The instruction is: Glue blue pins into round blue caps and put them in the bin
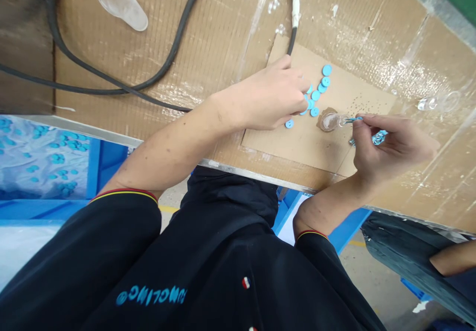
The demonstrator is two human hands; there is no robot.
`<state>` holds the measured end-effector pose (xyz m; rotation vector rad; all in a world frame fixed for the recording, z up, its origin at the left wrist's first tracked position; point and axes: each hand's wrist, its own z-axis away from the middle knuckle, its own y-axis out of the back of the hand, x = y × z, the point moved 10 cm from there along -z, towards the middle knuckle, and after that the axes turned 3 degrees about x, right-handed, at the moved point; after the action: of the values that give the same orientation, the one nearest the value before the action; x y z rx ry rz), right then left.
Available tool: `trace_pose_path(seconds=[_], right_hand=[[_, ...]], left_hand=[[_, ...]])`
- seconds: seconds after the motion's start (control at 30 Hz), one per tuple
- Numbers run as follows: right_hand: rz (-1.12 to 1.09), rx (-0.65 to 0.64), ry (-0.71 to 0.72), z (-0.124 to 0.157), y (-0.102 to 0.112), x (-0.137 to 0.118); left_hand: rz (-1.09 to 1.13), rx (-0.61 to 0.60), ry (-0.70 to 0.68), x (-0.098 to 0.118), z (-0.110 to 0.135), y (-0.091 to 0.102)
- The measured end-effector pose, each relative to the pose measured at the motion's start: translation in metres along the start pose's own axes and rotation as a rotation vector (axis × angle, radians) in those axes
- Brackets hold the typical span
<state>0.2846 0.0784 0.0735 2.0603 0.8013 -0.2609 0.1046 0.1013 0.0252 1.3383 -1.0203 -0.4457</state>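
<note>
My left hand [284,93] is palm-down over the cardboard sheet, fingers curled at a loose group of small round blue discs [316,95]. Its fingertips touch discs at the group's left side; whether one is pinched is hidden. Between thumb and forefinger, my right hand [390,140] grips thin pointed tweezers [351,120]. Their tips point left, at the mouth of a small clear cup [328,122] with whitish contents. A shiny blue-and-white patterned thing [379,137] shows under the right fingers, partly covered. Tiny dark specks [362,105] are scattered beyond the tweezers.
A flat cardboard sheet [267,145] lies on the cardboard-covered table. A thick black cable [174,48] loops across the left. Clear plastic pieces [121,1] lie at far left and right. Below the table edge, a blue bin [100,160] holds many blue discs. Another person's arm [455,258] shows lower right.
</note>
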Motion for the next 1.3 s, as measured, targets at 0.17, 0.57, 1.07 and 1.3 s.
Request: trace_pose_path(seconds=[0.17,0.57,1.07,1.3], right_hand=[[-0.054,0.012,0.040,-0.001,0.001,-0.002],[-0.047,0.006,0.005,0.001,0.001,0.003],[-0.088,0.357,0.097,0.003,0.037,-0.005],[-0.436,0.636,-0.246,0.043,0.043,-0.002]], left_hand=[[0.019,-0.036,0.025,-0.002,0.000,-0.003],[-0.007,-0.108,0.042,-0.001,0.000,-0.003],[0.028,-0.057,0.022,0.001,0.002,0.003],[0.085,0.182,-0.012,-0.005,0.001,0.003]])
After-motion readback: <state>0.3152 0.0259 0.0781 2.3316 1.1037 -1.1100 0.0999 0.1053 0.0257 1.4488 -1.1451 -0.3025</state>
